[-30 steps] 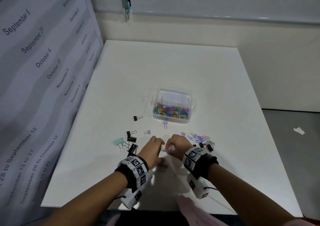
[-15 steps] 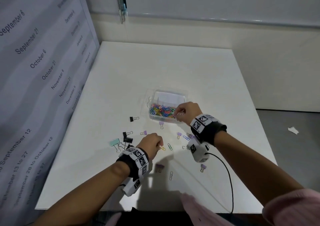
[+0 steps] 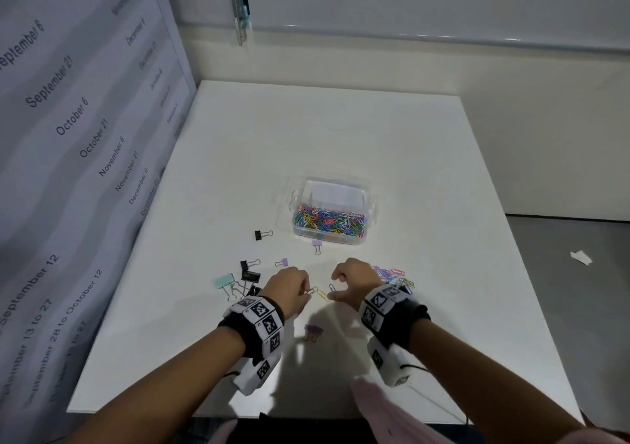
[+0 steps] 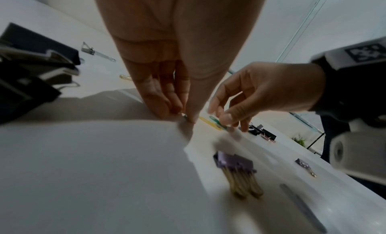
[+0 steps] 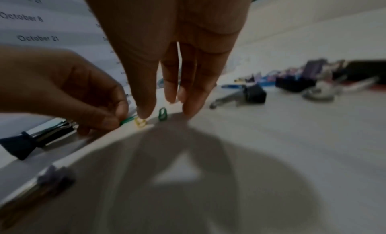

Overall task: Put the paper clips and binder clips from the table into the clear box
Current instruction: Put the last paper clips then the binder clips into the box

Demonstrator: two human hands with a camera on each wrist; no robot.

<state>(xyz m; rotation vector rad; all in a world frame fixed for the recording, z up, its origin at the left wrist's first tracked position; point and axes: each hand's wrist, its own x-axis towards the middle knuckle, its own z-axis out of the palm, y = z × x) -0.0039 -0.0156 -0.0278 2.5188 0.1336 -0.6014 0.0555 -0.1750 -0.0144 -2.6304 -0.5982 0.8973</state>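
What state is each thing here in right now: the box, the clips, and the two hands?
clear box: lid off, partly filled with coloured paper clips.
yellow paper clip: flat on the table, right hand's finger on it.
left hand: pinching a clip.
right hand: open, fingertips down.
mint binder clip: on the table.

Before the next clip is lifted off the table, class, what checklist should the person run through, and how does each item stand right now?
1. Clear plastic box open on top, lid off: ok.
2. Left hand pinching a thin paper clip at the tabletop: ok.
3. Right hand holding a clip: not ok; its fingers are spread above the small green paper clip, with the yellow paper clip under its thumb.
4. Path from the hands to the box free: ok, only a lilac binder clip lies near the front wall.
5. Table cleared: not ok; the mint binder clip and others remain.
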